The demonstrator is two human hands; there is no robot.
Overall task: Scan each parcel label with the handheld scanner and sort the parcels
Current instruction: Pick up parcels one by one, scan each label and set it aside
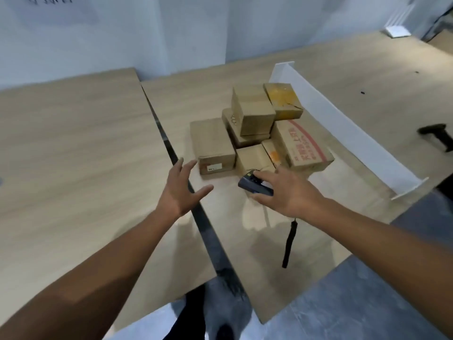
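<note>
On the tabletop (183, 101), at 10 o'clock from the right hand (289, 190) (gripping the handheld scanner (248, 184)), the labelled parcel (212, 143) is lying; left hand (181, 192), spread empty, is hovering nearer.

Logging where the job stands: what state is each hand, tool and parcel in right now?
left hand: open, fingers spread, holding nothing.
right hand: grips the handheld scanner.
handheld scanner: held, strap hanging down.
parcels: closed, piled together on the table.
black device: lying apart at right, untouched.
</note>
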